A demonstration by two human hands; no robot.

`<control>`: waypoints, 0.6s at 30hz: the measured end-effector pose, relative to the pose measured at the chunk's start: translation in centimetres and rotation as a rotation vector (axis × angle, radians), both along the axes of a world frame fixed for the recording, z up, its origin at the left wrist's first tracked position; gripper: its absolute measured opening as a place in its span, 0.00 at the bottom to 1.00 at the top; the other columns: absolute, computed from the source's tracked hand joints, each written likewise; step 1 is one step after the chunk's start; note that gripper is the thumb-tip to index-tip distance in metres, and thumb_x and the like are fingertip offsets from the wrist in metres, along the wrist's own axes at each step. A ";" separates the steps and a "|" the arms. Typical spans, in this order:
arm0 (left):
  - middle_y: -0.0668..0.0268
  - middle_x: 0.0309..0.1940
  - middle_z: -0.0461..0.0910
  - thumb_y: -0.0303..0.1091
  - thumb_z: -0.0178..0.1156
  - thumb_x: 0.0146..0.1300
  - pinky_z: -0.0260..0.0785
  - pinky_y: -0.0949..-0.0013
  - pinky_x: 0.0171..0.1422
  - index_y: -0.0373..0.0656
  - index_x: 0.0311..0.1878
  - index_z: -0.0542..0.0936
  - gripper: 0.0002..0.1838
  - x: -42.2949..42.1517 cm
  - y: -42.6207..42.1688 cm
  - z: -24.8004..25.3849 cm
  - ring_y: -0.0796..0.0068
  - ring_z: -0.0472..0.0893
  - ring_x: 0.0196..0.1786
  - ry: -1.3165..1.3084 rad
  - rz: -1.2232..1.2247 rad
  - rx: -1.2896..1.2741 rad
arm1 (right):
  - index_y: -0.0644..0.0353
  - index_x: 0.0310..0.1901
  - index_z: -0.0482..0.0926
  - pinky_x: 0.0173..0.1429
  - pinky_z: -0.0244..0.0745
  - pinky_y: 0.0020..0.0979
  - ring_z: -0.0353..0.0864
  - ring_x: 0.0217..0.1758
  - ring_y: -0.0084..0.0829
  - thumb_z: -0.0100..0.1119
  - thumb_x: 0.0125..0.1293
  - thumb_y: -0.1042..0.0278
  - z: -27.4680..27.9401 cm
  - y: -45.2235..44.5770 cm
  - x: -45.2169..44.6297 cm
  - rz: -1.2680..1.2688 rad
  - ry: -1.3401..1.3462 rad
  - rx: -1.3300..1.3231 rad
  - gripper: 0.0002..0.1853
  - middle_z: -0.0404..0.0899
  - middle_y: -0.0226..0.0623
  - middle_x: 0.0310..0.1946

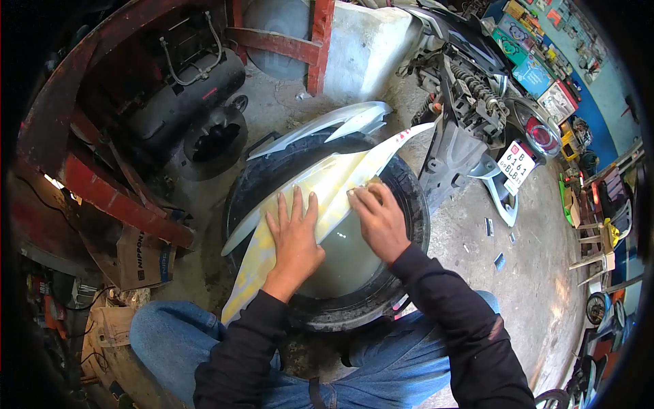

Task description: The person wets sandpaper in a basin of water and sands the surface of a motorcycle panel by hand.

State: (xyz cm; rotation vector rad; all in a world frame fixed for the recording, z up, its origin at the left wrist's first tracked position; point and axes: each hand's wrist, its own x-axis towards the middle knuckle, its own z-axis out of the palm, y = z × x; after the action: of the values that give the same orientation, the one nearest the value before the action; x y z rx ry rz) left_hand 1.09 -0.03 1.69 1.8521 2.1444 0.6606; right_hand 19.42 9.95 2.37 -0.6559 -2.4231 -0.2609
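A long pointed panel, patchy yellow and white, lies slanting across a round black tub with cloudy water in it. My left hand rests on the panel's middle with its fingers spread. On the panel's right edge, my right hand is closed, its fingertips pressed round a small brownish piece that is mostly hidden. Behind the yellow panel, a silver-grey panel lies over the tub's far rim.
A partly stripped motorcycle with a number plate stands at the upper right. Red framing and a dark tank are at the left. A cardboard box sits lower left. Small blue pieces lie on the right floor.
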 end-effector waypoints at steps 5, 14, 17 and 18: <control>0.44 0.82 0.54 0.20 0.65 0.44 0.34 0.27 0.83 0.41 0.79 0.65 0.51 0.2 -0.2 0.0 0.31 0.46 0.84 -0.001 0.008 0.006 | 0.68 0.55 0.83 0.71 0.74 0.43 0.75 0.59 0.43 0.61 0.56 0.77 0.3 1.0 0.2 -0.150 -0.015 -0.037 0.22 0.80 0.39 0.51; 0.44 0.83 0.53 0.19 0.65 0.44 0.34 0.27 0.84 0.41 0.80 0.64 0.52 0.2 0.0 -0.1 0.32 0.46 0.85 -0.006 0.006 -0.016 | 0.67 0.53 0.84 0.65 0.75 0.41 0.75 0.57 0.43 0.60 0.56 0.79 0.8 -0.6 0.0 -0.106 -0.040 -0.006 0.21 0.81 0.39 0.50; 0.44 0.83 0.53 0.19 0.65 0.44 0.34 0.27 0.84 0.41 0.80 0.64 0.52 0.2 0.0 -0.4 0.32 0.46 0.85 0.000 0.005 0.005 | 0.69 0.54 0.83 0.68 0.73 0.42 0.75 0.58 0.43 0.59 0.59 0.75 0.7 0.9 0.4 -0.046 -0.054 -0.008 0.20 0.80 0.40 0.50; 0.44 0.83 0.53 0.19 0.65 0.44 0.34 0.27 0.84 0.41 0.80 0.64 0.52 0.2 -0.1 -0.4 0.32 0.46 0.85 0.002 0.005 0.001 | 0.69 0.54 0.83 0.70 0.72 0.43 0.75 0.59 0.44 0.59 0.59 0.75 0.8 1.3 0.3 -0.109 -0.062 -0.047 0.20 0.80 0.40 0.50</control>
State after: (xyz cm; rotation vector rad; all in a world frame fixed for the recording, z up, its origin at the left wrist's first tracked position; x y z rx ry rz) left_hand 1.29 -0.17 1.31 1.8487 2.1512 0.6616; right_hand 19.68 11.24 3.12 -0.8133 -2.4628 -0.2723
